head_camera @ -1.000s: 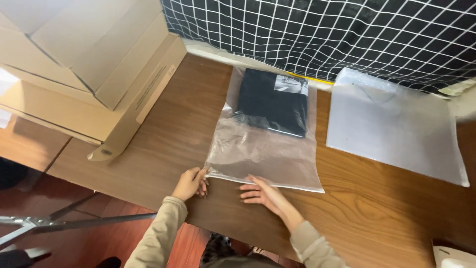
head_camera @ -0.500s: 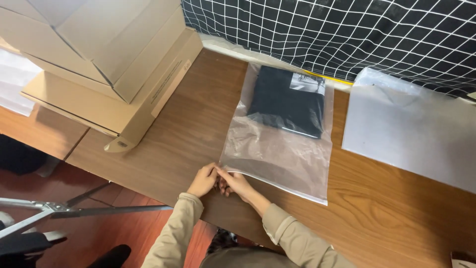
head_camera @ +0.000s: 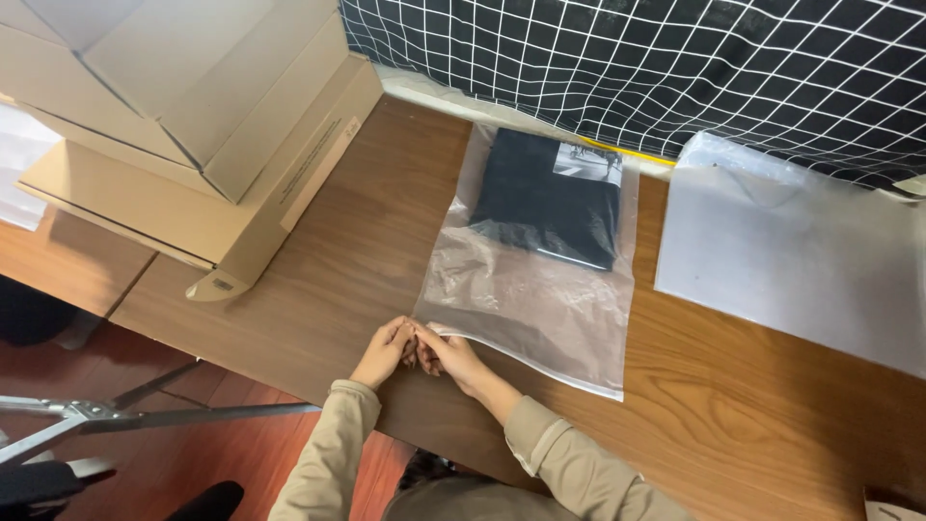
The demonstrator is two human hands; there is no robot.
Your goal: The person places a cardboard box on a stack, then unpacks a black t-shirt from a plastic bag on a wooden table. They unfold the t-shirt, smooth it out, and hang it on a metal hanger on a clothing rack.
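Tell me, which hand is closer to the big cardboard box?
Left. The left hand lies below-right of the cardboard box; the right hand sits farther right.

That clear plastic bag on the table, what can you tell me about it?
The clear plastic bag is a flat, see-through rectangle with a slightly frosted, wrinkled look, lying on the brown wooden table. A folded black garment sits inside at its far end; the near half looks empty. The left hand and right hand meet at its near left corner, fingers pinching the edge there. A stack of similar bags lies apart to its right.
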